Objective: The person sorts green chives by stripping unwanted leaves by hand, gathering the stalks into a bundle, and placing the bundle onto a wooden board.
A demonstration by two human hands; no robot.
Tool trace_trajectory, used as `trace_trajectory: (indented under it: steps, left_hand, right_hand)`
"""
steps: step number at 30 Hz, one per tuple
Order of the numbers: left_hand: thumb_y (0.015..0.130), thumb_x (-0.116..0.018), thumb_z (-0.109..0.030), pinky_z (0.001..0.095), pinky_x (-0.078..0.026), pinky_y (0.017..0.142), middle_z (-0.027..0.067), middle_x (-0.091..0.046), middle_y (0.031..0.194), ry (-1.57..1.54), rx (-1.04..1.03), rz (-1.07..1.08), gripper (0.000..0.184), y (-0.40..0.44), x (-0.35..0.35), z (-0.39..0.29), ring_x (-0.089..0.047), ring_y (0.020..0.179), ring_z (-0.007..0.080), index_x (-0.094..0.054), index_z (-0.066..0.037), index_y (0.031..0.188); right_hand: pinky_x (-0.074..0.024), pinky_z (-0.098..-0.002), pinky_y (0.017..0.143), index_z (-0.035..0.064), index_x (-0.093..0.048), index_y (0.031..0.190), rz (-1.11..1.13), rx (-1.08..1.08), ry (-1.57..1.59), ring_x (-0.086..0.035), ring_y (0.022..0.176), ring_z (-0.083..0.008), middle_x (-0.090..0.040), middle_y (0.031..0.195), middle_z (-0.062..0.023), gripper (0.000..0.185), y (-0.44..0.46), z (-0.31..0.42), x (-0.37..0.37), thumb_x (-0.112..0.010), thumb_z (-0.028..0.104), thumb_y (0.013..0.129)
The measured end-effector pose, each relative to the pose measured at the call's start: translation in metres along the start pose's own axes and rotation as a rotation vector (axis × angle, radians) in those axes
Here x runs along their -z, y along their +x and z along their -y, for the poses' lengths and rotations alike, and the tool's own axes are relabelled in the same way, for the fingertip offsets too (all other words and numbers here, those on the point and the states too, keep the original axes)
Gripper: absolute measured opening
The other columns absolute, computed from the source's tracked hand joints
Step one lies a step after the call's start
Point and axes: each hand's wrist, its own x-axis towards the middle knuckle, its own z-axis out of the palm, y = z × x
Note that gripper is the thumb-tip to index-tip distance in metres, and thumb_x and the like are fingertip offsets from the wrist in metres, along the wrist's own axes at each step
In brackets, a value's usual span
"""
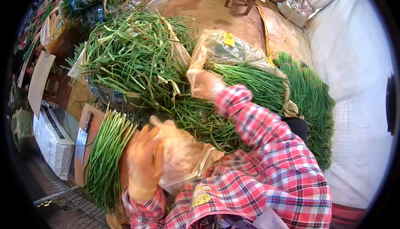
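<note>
Plainly blurred, the right hand [208, 85] is at the near left edge of a clear plastic bag [246, 52], beside the pale ends of the green stalks [254, 81] lying partly inside it; the smear hides its fingertips, so whether they are clamped on the plastic cannot be told. The left hand [143, 160], softened by motion too, has its thumb and fingers apart and nothing visible between them; it is just right of a trimmed-looking bundle [104, 158] of stalks, and its underside is hidden, so contact with the bundle cannot be made out. That bundle lies over a brown board [79, 166], covering much of it, with a knife [81, 140] on the bare strip to its left. Between the two hands, nearer the body, a pale crumpled bag [179, 154] bulges, its contents unseen. A loose heap [137, 58] of tangled greens fills the space beyond, its base largely covered by its own leaves. The plaid sleeve [266, 125] crosses in front of a dark rounded object [296, 128], too covered to identify, beside a larger stand of greens [306, 100]. At far left, a white box [54, 145] sits near the dark lens rim, which swallows the clutter behind it.
</note>
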Motion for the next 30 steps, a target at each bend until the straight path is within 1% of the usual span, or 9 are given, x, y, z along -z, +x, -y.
trace_trajectory:
  steps: [1,2,4,7,10,14,20,27,30]
  left_hand:
    - [0.073,-0.061,0.0,0.041,-0.042,0.089,0.0189,-0.06,0.104,0.008,0.007,0.027,0.031,0.023,-0.018,-0.011,-0.054,0.102,0.0383,-0.058,-0.001,0.104]
    - [0.073,-0.061,0.0,0.0411,-0.042,0.09,0.0179,-0.059,0.107,0.019,0.015,0.058,0.035,0.044,-0.035,-0.023,-0.053,0.105,0.0375,-0.057,-0.002,0.108]
    - [0.072,-0.064,-0.004,0.0415,-0.041,0.09,0.0166,-0.058,0.11,-0.116,-0.067,0.134,0.04,0.077,-0.079,-0.04,-0.052,0.106,0.0351,-0.055,-0.003,0.111]
    - [0.072,-0.066,-0.011,0.0414,-0.042,0.089,0.0178,-0.058,0.109,-0.204,-0.039,0.347,0.043,0.106,-0.152,-0.053,-0.053,0.103,0.0356,-0.053,-0.002,0.113]
    - [0.074,-0.064,-0.013,0.0393,-0.044,0.085,0.0195,-0.058,0.107,-0.2,-0.034,0.438,0.041,0.11,-0.194,-0.051,-0.054,0.1,0.0361,-0.053,-0.002,0.112]
    - [0.076,-0.062,-0.016,0.0346,-0.045,0.085,0.0181,-0.06,0.106,-0.533,0.398,0.49,0.04,0.091,-0.233,-0.013,-0.057,0.099,0.0308,-0.054,-0.002,0.113]
    - [0.08,-0.059,-0.012,0.0269,-0.046,0.08,0.0105,-0.063,0.098,-0.756,0.668,0.452,0.031,0.09,-0.276,0.02,-0.059,0.09,0.0162,-0.056,0.002,0.108]
    - [0.081,-0.059,-0.011,0.0224,-0.044,0.074,0.0072,-0.062,0.093,-0.785,0.83,0.376,0.029,0.088,-0.282,0.029,-0.057,0.084,0.0111,-0.057,0.003,0.106]
    - [0.08,-0.06,-0.014,0.025,-0.045,0.076,0.0092,-0.063,0.095,-0.788,0.814,0.355,0.032,0.087,-0.285,0.031,-0.058,0.087,0.0142,-0.056,0.002,0.107]
  right_hand:
    - [-0.0421,-0.0338,0.092,0.0037,-0.048,0.121,-0.099,-0.031,-0.079,-0.053,0.107,-0.0289,-0.055,0.115,-0.0185,0.065,-0.011,-0.026,0.023,-0.071,0.031,0.067]
    - [-0.0367,-0.0356,0.098,0.0028,-0.039,0.129,0.041,-0.385,-0.333,-0.045,0.117,-0.0294,-0.047,0.125,-0.0199,0.081,-0.009,-0.048,0.032,-0.071,0.041,0.065]
    - [-0.0134,-0.0457,0.108,0.0067,-0.012,0.141,0.181,-0.413,-0.581,-0.015,0.134,-0.0339,-0.019,0.145,-0.0174,0.107,0.003,-0.106,0.021,-0.07,0.053,0.063]
    - [-0.0076,-0.053,0.107,0.0077,-0.003,0.142,0.224,-0.34,-0.634,-0.01,0.135,-0.0345,-0.013,0.146,-0.0169,0.123,0.021,-0.12,0.014,-0.073,0.059,0.055]
    - [-0.0077,-0.0546,0.107,0.0101,-0.004,0.142,0.386,-0.376,-0.609,-0.012,0.135,-0.0326,-0.014,0.147,-0.015,0.116,0.033,-0.125,0.001,-0.071,0.057,0.059]
    - [-0.0144,-0.0529,0.106,0.0105,-0.015,0.141,0.322,-0.27,-0.652,-0.037,0.122,-0.0279,-0.039,0.132,-0.0126,0.075,0.023,-0.157,-0.039,-0.057,0.027,0.081]
    - [-0.0109,-0.0528,0.106,0.0068,-0.004,0.141,0.318,-0.275,-0.452,-0.022,0.131,-0.0307,-0.021,0.143,-0.0135,0.099,-0.007,-0.133,-0.049,-0.057,0.055,0.073]
    - [-0.0123,-0.051,0.107,0.012,-0.002,0.142,0.349,-0.345,-0.498,-0.013,0.134,-0.034,-0.01,0.146,-0.0178,0.113,0.024,-0.131,-0.028,-0.071,0.054,0.063]
    - [-0.028,-0.0487,0.1,0.014,-0.007,0.142,0.153,-0.385,-0.603,-0.036,0.123,-0.0311,-0.036,0.135,-0.0163,0.102,0.047,-0.149,-0.059,-0.072,0.036,0.067]
